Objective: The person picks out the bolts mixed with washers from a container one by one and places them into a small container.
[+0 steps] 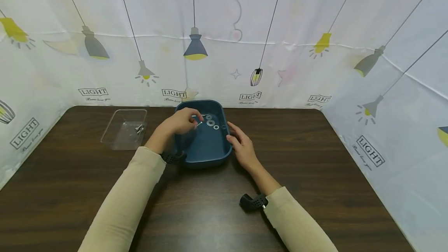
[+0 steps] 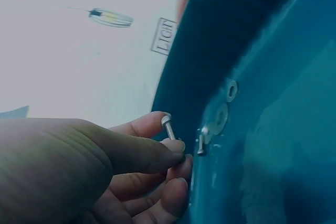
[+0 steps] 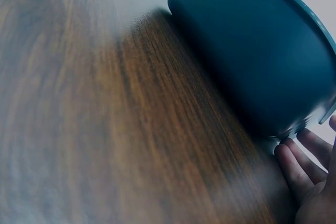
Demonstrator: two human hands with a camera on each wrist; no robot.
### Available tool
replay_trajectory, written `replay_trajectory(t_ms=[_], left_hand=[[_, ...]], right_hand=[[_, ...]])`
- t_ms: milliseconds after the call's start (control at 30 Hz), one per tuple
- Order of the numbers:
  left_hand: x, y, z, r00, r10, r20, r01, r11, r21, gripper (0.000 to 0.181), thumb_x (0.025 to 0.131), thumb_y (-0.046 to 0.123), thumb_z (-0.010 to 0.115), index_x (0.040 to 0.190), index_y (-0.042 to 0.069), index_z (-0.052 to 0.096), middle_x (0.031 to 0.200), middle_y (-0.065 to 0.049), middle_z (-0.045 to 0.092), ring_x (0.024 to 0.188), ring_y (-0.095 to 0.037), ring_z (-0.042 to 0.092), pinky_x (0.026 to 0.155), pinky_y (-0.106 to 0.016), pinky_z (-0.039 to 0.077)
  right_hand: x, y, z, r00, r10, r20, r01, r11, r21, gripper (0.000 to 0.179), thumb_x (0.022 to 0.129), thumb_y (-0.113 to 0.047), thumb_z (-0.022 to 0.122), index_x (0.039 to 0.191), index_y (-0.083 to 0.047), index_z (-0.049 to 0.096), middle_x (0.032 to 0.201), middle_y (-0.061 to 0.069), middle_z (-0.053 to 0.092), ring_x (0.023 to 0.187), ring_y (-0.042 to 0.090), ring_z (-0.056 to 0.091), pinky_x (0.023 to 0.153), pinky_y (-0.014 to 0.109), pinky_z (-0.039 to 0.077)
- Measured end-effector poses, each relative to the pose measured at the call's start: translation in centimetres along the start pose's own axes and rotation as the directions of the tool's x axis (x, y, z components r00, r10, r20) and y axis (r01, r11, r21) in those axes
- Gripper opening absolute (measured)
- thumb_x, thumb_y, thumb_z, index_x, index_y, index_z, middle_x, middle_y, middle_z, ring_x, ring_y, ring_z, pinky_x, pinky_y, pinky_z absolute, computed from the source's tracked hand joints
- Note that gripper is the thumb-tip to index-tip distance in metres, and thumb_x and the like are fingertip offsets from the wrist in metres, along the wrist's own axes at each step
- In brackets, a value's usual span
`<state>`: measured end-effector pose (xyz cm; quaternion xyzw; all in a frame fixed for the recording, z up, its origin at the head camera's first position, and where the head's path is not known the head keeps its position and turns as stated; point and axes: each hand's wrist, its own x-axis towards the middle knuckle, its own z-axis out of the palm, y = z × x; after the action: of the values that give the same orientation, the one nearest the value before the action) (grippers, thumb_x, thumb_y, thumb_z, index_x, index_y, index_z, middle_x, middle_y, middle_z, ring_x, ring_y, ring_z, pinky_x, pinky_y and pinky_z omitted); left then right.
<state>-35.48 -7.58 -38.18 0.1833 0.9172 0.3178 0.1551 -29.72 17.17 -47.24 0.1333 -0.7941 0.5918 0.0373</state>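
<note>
A deep blue plastic bin [image 1: 203, 151] stands on the table, with several metal washers [image 1: 210, 123] lying near its far end. Over the bin's inside, my left hand [image 1: 179, 122] pinches a small metal screw [image 2: 170, 128] between thumb and fingers, its round head upward in the left wrist view. A second small screw [image 2: 201, 145] lies beside the washers on the bin's floor. My right hand [image 1: 244, 149] rests against the bin's right side, thumb by the rim. In the right wrist view its fairly straight fingers [image 3: 295, 169] touch the outer wall near the base.
Left of the bin sits a clear plastic box [image 1: 117, 140] with a few small metal pieces [image 1: 139, 128] in it. Both stand on a dark wooden table [image 1: 301, 158]. A white curtain with printed lamps [image 1: 217, 73] hangs behind the table's far edge.
</note>
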Motion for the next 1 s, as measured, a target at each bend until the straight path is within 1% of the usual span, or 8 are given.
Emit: replay_trajectory(t_ms=[133,367,500,667,733,800,933,1000], left_hand=[[-0.7,0.0,-0.3,1.0,0.016,-0.026,-0.016,1.0,-0.016,0.031,0.098,0.0,0.053,0.126,0.007,0.064,0.093,-0.009,0.061,0.065,-0.017,0.047,0.062,-0.028,0.041],[-2.5,-0.2,-0.8,0.992,0.044,-0.12,-0.05,0.998,-0.041,0.031,0.099,0.003,0.056,0.128,0.01,0.064,0.11,-0.015,0.068,0.088,-0.024,0.059,0.071,-0.03,0.048],[-3.8,-1.0,-1.3,0.986,0.047,-0.159,-0.065,0.992,-0.105,0.03,0.1,0.003,0.056,0.128,0.006,0.064,0.108,-0.016,0.065,0.09,-0.028,0.061,0.074,-0.031,0.053],[-5.2,-2.7,-1.7,0.979,0.032,-0.2,-0.068,0.982,-0.174,0.03,0.101,0.004,0.056,0.13,0.003,0.061,0.108,-0.016,0.063,0.093,-0.027,0.061,0.076,-0.032,0.055],[-5.7,-3.3,-2.0,0.978,0.02,-0.21,-0.062,0.979,-0.192,0.03,0.101,0.004,0.055,0.131,0.002,0.061,0.108,-0.017,0.063,0.094,-0.027,0.061,0.076,-0.031,0.054],[-6.1,-3.8,-2.3,0.977,0.008,-0.212,-0.054,0.975,-0.214,0.03,0.101,0.004,0.055,0.131,0.003,0.06,0.11,-0.018,0.063,0.096,-0.029,0.06,0.077,-0.032,0.053],[-6.8,-4.5,-3.0,0.976,-0.023,-0.216,-0.03,0.971,-0.237,0.03,0.102,0.005,0.054,0.132,0.004,0.06,0.114,-0.019,0.061,0.104,-0.032,0.058,0.084,-0.034,0.05],[-7.2,-4.7,-3.3,0.975,-0.038,-0.218,-0.013,0.973,-0.23,0.031,0.103,0.006,0.054,0.133,0.005,0.059,0.117,-0.019,0.061,0.108,-0.034,0.059,0.087,-0.036,0.05]], right_hand=[[-0.1,0.0,-0.1,1.0,0.01,0.0,-0.01,1.0,0.0,0.047,0.105,-0.021,0.051,0.152,-0.021,0.047,0.139,0.017,0.062,0.118,0.033,0.065,0.094,0.047,0.057],[0.0,0.0,-0.2,1.0,0.013,0.005,-0.013,1.0,-0.015,0.046,0.105,-0.023,0.052,0.151,-0.023,0.048,0.14,0.016,0.061,0.119,0.033,0.065,0.096,0.05,0.056],[0.0,0.1,-0.2,1.0,0.011,0.016,-0.011,1.0,-0.004,0.047,0.105,-0.023,0.051,0.152,-0.021,0.047,0.14,0.018,0.061,0.119,0.036,0.064,0.096,0.053,0.055],[-0.1,0.0,0.0,0.999,0.02,0.038,-0.02,1.0,-0.002,0.048,0.106,-0.022,0.05,0.154,-0.018,0.044,0.143,0.022,0.058,0.122,0.039,0.062,0.098,0.055,0.053],[-0.1,-0.3,-0.1,0.998,0.027,0.05,-0.027,1.0,0.001,0.049,0.106,-0.02,0.05,0.154,-0.015,0.043,0.143,0.023,0.057,0.123,0.04,0.061,0.099,0.055,0.053],[-0.3,-1.3,-0.2,0.998,0.031,0.054,-0.031,1.0,0.0,0.049,0.106,-0.017,0.05,0.154,-0.011,0.043,0.143,0.025,0.056,0.124,0.042,0.061,0.099,0.055,0.053],[-0.7,-3.3,-0.5,0.998,0.033,0.049,-0.033,0.999,-0.007,0.049,0.105,-0.014,0.05,0.152,-0.005,0.043,0.142,0.027,0.057,0.124,0.042,0.06,0.099,0.054,0.053],[-0.9,-3.8,-0.5,0.998,0.031,0.047,-0.03,0.999,-0.017,0.049,0.105,-0.014,0.05,0.152,-0.005,0.044,0.142,0.027,0.057,0.124,0.042,0.061,0.099,0.052,0.054]])
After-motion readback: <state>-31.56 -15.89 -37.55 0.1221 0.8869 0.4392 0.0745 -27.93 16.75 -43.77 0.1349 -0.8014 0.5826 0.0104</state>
